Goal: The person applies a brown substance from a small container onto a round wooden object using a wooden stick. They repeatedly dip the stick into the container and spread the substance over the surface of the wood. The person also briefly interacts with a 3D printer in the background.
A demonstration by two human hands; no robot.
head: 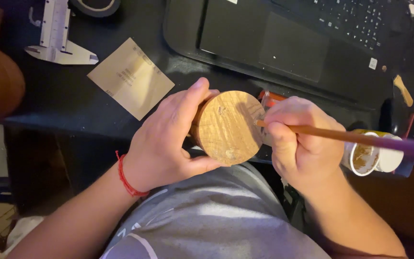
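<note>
I see a round wooden block (227, 127), a short thick cylinder with its flat end face turned up toward me. That face is pale tan with fine grain lines running across it and a couple of small dark marks, one near the top and one near the lower edge. The side wall looks darker and browner. My left hand (166, 141) is wrapped around the block, thumb lying along the top of the rim and the fingers curled under the lower edge, so the grip is closed firmly on the wood. A red string bracelet (126, 178) circles that wrist.

My right hand (299, 144) is curled into a pen-like pinch, closed on a slim brush (341, 136). Its handle is orange-brown near the fingers and turns purple farther out to the right. The working end meets the right edge of the block's face; the bristles are mostly hidden by my fingers.

Just right of the brush hand sits a white cup (367, 156) with brown liquid, tilted toward me. Up and left of the holding hand lies a tan square of sandpaper (131, 77) on the dark desk (68, 98), with a metal caliper (56, 33) beyond it. A black laptop (293, 43) lies above both hands.
</note>
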